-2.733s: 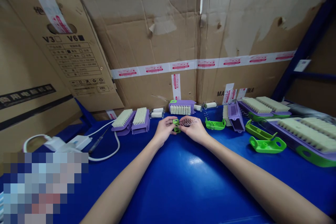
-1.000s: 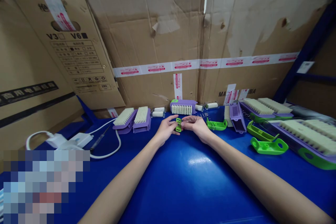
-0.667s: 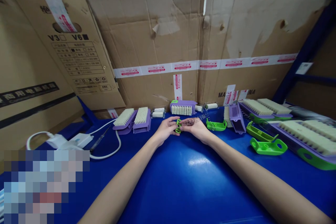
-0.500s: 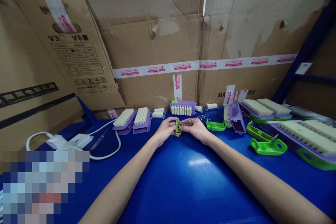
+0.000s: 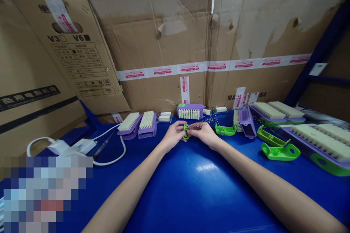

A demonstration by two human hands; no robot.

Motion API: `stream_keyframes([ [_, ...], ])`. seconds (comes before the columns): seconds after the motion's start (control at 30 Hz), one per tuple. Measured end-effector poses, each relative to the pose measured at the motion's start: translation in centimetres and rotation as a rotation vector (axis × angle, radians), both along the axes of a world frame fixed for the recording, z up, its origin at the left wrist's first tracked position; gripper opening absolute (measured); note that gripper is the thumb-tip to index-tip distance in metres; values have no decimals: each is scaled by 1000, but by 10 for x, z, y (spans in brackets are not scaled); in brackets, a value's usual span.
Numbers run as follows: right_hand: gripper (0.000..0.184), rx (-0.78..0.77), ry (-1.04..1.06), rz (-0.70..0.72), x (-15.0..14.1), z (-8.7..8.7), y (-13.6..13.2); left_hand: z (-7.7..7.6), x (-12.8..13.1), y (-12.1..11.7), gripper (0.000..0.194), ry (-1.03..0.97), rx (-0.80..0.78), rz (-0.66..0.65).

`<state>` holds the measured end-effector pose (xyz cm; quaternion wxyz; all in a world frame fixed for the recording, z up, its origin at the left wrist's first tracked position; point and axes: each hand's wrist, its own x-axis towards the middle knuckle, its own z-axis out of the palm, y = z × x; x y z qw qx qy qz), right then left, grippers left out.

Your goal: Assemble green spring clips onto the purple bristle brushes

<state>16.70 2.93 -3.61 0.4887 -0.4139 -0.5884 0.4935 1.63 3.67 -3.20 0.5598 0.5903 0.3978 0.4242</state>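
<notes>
Over the blue table, my left hand [image 5: 174, 135] is closed around the edge of a small bright-green plastic part [image 5: 186, 131], which is held upright. From the other side my right hand [image 5: 207, 136] has its fingers pinched together against this part. A thin metal coil spring [image 5: 209, 120] runs across the right fingers and sticks out past them to the upper right. Where the spring ends at the fingertips is too small to make out. Just beyond both hands lies a purple brush [image 5: 190, 112] with cream bristles.
Two purple brushes [image 5: 147, 124] and clear-cased rollers [image 5: 164, 117] lie at the back left. Green curved covers [image 5: 280, 151], a purple housing [image 5: 247, 122] and larger brushes [image 5: 322, 140] are on the right. A white cable [image 5: 124, 151] and screwdriver [image 5: 104, 144] lie left. Cardboard [image 5: 164, 51] walls the back.
Both hands stay at the green part with only slight finger movement. The view has shifted very little; nothing has been let go.
</notes>
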Motion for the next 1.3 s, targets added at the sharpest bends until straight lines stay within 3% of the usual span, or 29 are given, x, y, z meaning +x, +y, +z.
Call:
stream_keyframes([
  [0.37,17,60,-77,11,2,-6,5,-7,0,4,43,21,45,-6],
  [0.67,28,-2,-8,45,7,0,2,-4,-1,2,38,-1,50,-11],
  [0.93,28,12,8,37,5,-2,2,-1,-1,2,33,6,-16,5],
  [1.3,30,-83,27,81,7,1,1,-2,1,2,34,18,-44,36],
])
